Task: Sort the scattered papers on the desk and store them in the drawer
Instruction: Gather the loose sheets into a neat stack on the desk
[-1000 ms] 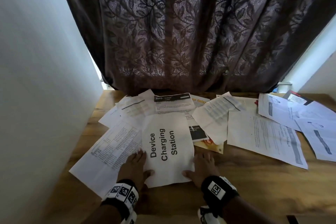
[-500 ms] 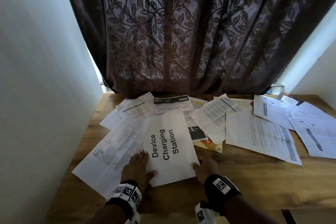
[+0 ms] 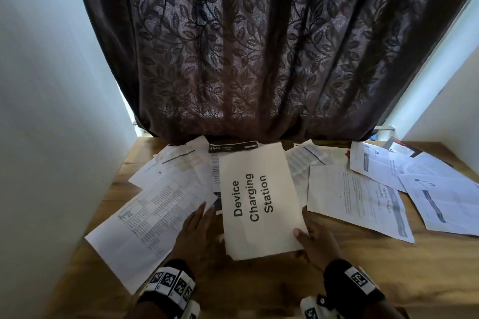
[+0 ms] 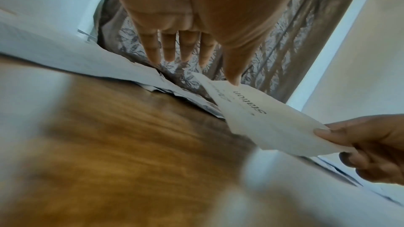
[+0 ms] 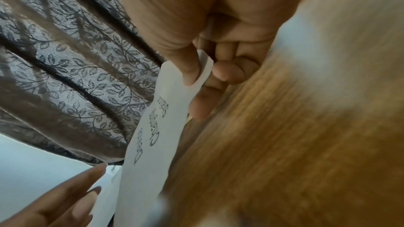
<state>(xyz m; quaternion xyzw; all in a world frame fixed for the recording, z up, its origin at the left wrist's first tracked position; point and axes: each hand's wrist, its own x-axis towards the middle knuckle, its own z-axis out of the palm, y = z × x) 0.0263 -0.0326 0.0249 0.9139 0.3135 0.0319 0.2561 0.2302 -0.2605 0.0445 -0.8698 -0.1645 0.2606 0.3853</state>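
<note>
**Right hand lifts the "Device Charging Station" sheet above the bench**

The right hand (image 3: 315, 242) holds the sheet printed "Device Charging Station" (image 3: 256, 199) at its near right corner. The thumb lies on top of the paper and the other fingers (image 5: 227, 73) are curled under it, so the corner is pinched between them. In the left wrist view the sheet is raised from the wooden bench (image 3: 337, 274) and tilted, with its far end higher than the papers behind it.

The left hand (image 3: 193, 233) is just beside the left edge of this sheet. Its fingers (image 4: 168, 47) are straight and a little apart, and they hold nothing. In the head view the hand lies over a sheet with a printed table (image 3: 153, 220); I cannot tell if it touches this sheet.

The other scattered papers (image 3: 357, 202) lie flat and overlap each other across the far half of the bench, from the left wall to the right edge. A dark curtain with a leaf pattern (image 3: 259, 54) hangs behind the bench. The drawer is not visible in any view.
</note>
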